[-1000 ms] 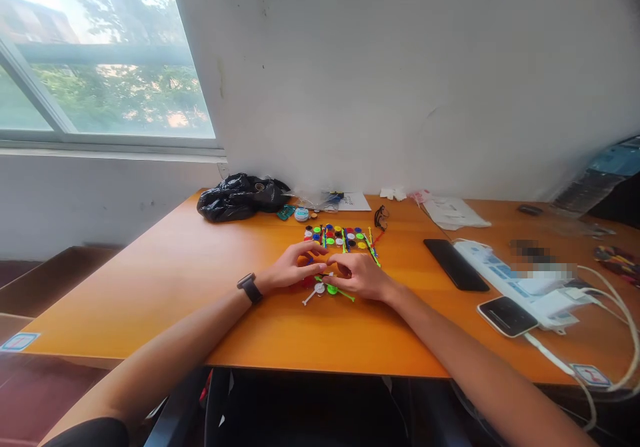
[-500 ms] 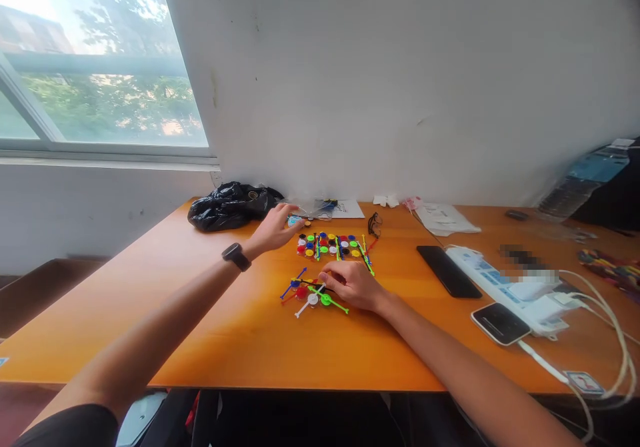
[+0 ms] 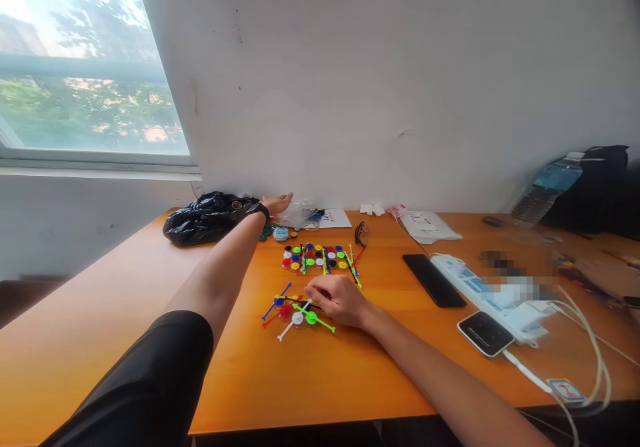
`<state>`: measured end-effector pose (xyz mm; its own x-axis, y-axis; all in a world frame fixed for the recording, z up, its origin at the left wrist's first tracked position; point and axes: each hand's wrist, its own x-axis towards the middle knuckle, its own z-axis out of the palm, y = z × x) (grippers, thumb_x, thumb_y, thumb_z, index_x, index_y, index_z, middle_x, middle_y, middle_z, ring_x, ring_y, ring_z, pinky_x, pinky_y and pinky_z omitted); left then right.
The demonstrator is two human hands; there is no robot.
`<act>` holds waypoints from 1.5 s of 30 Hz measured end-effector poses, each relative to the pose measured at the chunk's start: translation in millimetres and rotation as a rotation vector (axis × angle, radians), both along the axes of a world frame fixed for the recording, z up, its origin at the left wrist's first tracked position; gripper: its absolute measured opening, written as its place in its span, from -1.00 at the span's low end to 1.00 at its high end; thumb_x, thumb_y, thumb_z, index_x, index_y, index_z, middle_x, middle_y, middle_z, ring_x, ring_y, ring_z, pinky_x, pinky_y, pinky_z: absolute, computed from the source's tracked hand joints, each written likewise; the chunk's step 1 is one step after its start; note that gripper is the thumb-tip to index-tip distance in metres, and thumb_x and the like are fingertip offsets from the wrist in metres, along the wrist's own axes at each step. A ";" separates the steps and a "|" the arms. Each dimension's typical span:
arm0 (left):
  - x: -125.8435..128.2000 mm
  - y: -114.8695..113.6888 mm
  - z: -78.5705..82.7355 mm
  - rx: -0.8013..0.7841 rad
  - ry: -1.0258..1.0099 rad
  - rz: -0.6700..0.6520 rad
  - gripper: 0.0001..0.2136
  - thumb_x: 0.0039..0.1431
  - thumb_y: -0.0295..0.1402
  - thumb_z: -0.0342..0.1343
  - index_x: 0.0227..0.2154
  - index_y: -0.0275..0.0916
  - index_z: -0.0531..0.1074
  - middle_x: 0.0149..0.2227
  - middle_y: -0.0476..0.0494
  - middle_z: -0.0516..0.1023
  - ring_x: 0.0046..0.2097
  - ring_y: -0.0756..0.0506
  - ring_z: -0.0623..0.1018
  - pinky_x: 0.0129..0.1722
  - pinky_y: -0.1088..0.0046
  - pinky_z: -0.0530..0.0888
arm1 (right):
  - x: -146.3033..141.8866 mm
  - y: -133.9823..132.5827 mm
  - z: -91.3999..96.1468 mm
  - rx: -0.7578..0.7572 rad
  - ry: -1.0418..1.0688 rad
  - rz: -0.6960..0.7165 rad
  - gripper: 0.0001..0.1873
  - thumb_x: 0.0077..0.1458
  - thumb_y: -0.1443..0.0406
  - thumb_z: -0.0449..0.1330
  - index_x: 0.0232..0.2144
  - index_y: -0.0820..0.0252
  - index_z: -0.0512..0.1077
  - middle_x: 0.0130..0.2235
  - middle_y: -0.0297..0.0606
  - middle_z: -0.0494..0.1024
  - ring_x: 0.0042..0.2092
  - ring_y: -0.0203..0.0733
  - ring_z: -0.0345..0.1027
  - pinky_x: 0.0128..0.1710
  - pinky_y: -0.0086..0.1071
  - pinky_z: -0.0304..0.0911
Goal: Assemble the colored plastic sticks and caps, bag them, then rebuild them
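My left hand [image 3: 279, 204] reaches to the back of the table, past a black plastic bag [image 3: 200, 219]. Its fingers look stretched out, with nothing seen in them, near a clear plastic bag [image 3: 300, 214]. My right hand [image 3: 340, 299] rests on the table with curled fingers; what they hold, if anything, is hidden. Just left of it lies a cluster of arrow spinners on round bases: a white spinner [image 3: 298, 318], a green spinner [image 3: 311, 318], a red spinner [image 3: 285, 312] and a blue spinner [image 3: 279, 302], plus partly hidden yellow and black ones. Behind it, coloured round bases [image 3: 311, 262] stand in rows with loose arrows [image 3: 353, 267].
At the right are a black phone [image 3: 434, 280], a white power strip [image 3: 450, 267] with cables, and a white-edged device [image 3: 485, 334]. Glasses [image 3: 361, 234], a small round tin [image 3: 281, 233] and papers [image 3: 430, 226] lie toward the wall. A water bottle [image 3: 547, 187] leans at the far right.
My left hand has moved farther back, from near the round tin to beside the clear bag. The right hand stays by the spinners. The view has shifted slightly.
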<state>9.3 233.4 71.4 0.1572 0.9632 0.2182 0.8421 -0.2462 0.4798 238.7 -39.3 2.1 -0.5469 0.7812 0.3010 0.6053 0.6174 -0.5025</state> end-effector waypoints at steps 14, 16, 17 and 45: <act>-11.0 -23.7 17.9 0.465 -0.586 0.184 -0.75 0.25 -0.26 0.20 -0.12 -0.30 0.60 -0.13 -0.26 0.68 -0.10 -0.14 0.68 -0.03 0.40 0.56 | 3.1 6.8 2.9 0.069 0.011 -0.011 -0.67 0.42 0.13 0.12 -0.28 0.13 0.59 -0.37 -0.25 0.60 -0.33 -0.20 0.41 -0.27 -0.37 0.20; -20.9 -38.0 29.9 0.595 -0.757 0.105 -0.81 0.18 -0.34 0.24 -0.17 -0.29 0.57 -0.15 -0.21 0.67 -0.17 -0.10 0.68 -0.11 0.43 0.58 | 4.6 14.6 7.3 0.097 0.065 -0.023 -0.77 0.38 0.21 0.15 -0.24 0.13 0.58 -0.31 -0.24 0.63 -0.30 -0.19 0.44 -0.24 -0.36 0.24; -26.4 -46.3 35.8 0.632 -0.803 0.040 -0.80 0.16 -0.36 0.26 -0.15 -0.28 0.56 -0.14 -0.19 0.66 -0.17 -0.08 0.69 -0.11 0.44 0.58 | 5.2 19.6 10.6 0.102 0.100 -0.023 -0.81 0.35 0.25 0.16 -0.20 0.13 0.58 -0.26 -0.22 0.65 -0.26 -0.17 0.46 -0.21 -0.34 0.27; -48.6 -168.6 80.2 -0.040 -0.604 -0.615 -0.58 0.07 -0.24 0.47 -0.03 -0.29 0.62 -0.24 -0.22 0.70 -0.21 -0.12 0.68 -0.18 0.36 0.62 | -5.2 111.3 124.3 -0.390 0.416 0.179 -0.52 0.02 -0.06 0.48 -0.24 0.20 0.57 -0.34 -0.26 0.60 -0.28 -0.21 0.45 -0.22 -0.33 0.36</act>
<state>-39.3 64.9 151.6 0.5216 0.7535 0.4003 0.1625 -0.5483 0.8203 233.5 72.0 126.4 -0.5779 0.7837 0.2279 0.2126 0.4141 -0.8851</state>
